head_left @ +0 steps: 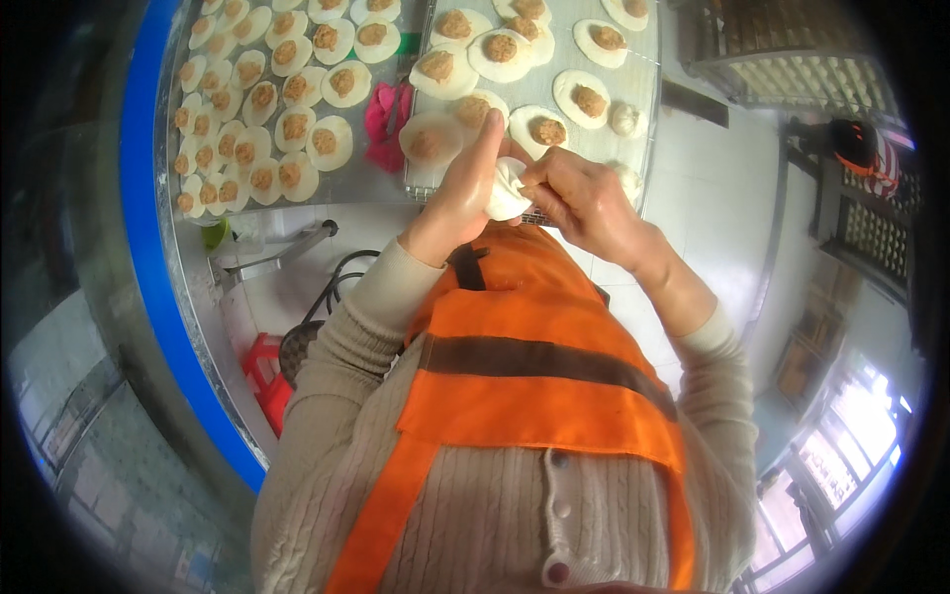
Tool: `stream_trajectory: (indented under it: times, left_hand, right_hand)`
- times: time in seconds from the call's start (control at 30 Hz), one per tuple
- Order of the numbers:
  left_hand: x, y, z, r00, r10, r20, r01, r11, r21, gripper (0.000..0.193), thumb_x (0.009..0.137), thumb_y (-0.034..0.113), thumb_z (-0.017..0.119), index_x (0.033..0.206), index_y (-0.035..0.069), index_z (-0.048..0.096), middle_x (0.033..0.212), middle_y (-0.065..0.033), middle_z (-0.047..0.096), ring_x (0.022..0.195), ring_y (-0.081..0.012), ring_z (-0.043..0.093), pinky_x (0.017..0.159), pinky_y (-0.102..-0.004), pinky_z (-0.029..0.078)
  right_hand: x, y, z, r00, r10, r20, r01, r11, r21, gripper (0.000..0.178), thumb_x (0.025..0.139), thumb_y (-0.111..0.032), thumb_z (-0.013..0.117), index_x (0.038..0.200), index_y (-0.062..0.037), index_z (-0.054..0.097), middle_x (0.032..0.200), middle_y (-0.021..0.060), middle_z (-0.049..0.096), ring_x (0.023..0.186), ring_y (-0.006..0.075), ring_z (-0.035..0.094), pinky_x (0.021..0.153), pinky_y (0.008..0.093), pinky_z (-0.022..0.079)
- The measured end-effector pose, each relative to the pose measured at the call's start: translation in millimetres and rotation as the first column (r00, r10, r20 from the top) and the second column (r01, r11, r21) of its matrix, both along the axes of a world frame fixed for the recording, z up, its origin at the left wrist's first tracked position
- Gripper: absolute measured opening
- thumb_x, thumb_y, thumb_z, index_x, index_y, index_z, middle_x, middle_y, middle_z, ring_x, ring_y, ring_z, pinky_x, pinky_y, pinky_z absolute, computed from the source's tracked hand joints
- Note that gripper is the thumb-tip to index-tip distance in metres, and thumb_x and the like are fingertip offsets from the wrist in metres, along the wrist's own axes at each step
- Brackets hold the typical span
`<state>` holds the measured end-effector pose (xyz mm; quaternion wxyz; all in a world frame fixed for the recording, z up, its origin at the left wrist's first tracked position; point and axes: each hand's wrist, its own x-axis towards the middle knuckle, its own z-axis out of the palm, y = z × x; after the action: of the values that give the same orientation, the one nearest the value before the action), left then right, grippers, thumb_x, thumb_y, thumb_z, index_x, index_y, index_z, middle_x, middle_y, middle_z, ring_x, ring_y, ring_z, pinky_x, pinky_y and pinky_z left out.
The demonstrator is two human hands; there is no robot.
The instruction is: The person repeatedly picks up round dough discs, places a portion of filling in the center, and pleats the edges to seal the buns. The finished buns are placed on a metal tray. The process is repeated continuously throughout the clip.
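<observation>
Counting two closed buns (624,119) on the right of the tray (632,81), we judge the wrapping early: the dough rounds (509,69) there lie flat, filling (591,100) exposed, as do many more on the surface (361,188) to its left. One part-gathered bun (506,192) sits between our hands at the tray's near edge: left hand (460,193) cupped round it, right hand (592,203) narrowed to a pinch. Whether its top is sealed, we cannot tell.

The dough (507,195) is white, the apron (544,411) orange with one brown band (544,363).
</observation>
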<state>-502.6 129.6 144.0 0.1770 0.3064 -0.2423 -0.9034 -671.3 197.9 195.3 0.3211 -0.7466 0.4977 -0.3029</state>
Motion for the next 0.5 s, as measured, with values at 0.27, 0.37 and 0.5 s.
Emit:
stream_trajectory:
  times: [0.27, 0.37, 0.5]
  left_hand:
    - [-9.0, 9.0, 2.6, 0.974, 0.151, 0.167, -0.145, 0.988, -0.048, 0.057, 0.103, 0.056, 0.034, 0.091, 0.005, 0.056, 0.079, -0.0059, 0.062, 0.076, -0.014, 0.062, 0.061, -0.0277, 0.052]
    - [-4.8, 5.4, -4.2, 0.945, 0.297, 0.134, -0.258, 0.933, -0.25, 0.055, 0.105, 0.05, 0.035, 0.087, 0.005, 0.06, 0.08, -0.0044, 0.062, 0.077, -0.0147, 0.059, 0.07, -0.0293, 0.049]
    - [-2.7, 4.2, -8.2, 0.829, 0.532, 0.173, -0.253, 0.633, -0.732, 0.057, 0.107, 0.041, 0.029, 0.083, 0.0, 0.06, 0.081, -0.0083, 0.061, 0.079, -0.0181, 0.056, 0.075, -0.0317, 0.046]
  right_hand:
    - [0.8, -1.1, 1.3, 0.993, 0.066, -0.101, -0.077, 0.99, -0.114, 0.027, 0.084, -0.004, 0.07, 0.109, 0.0, 0.059, 0.09, 0.0142, 0.062, 0.077, 0.0338, 0.064, 0.065, 0.0386, 0.052]
    - [10.4, -4.0, -0.5, 0.993, -0.105, -0.051, 0.097, 0.985, -0.145, 0.032, 0.09, -0.012, 0.069, 0.117, 0.0006, 0.057, 0.088, 0.0116, 0.063, 0.074, 0.0219, 0.07, 0.063, 0.0299, 0.055]
    - [34.3, 4.1, 3.4, 0.89, -0.43, 0.152, 0.389, 0.89, 0.237, 0.032, 0.086, -0.01, 0.073, 0.114, 0.0003, 0.063, 0.086, 0.0169, 0.066, 0.073, 0.0282, 0.066, 0.064, 0.0334, 0.053]
